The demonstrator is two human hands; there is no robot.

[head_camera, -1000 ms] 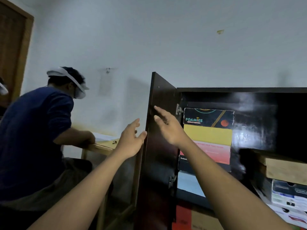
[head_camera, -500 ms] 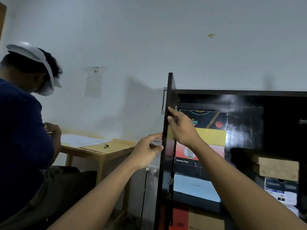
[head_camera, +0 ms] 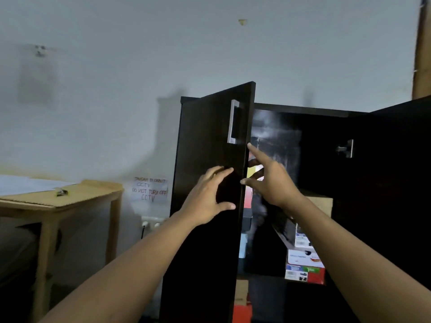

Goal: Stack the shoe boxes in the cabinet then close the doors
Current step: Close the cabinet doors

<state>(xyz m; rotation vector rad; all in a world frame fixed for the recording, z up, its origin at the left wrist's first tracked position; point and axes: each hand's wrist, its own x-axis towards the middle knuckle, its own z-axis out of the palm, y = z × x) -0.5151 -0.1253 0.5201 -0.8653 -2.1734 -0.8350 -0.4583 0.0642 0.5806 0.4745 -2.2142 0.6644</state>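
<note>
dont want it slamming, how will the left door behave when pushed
The door looks like a stiff flat panel, so it should swing whole, not flex. It probably swings easily: the left hand just rests on its face. The right hand is at its free edge, so it might get pinched.

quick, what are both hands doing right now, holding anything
Left hand: open, fingers spread on the left cabinet door's outer face.
Right hand: open, fingers straight against that door's free edge.

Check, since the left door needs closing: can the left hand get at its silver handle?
Likely yes: the left hand rests on the left door, its silver handle just above, nothing between.
</note>
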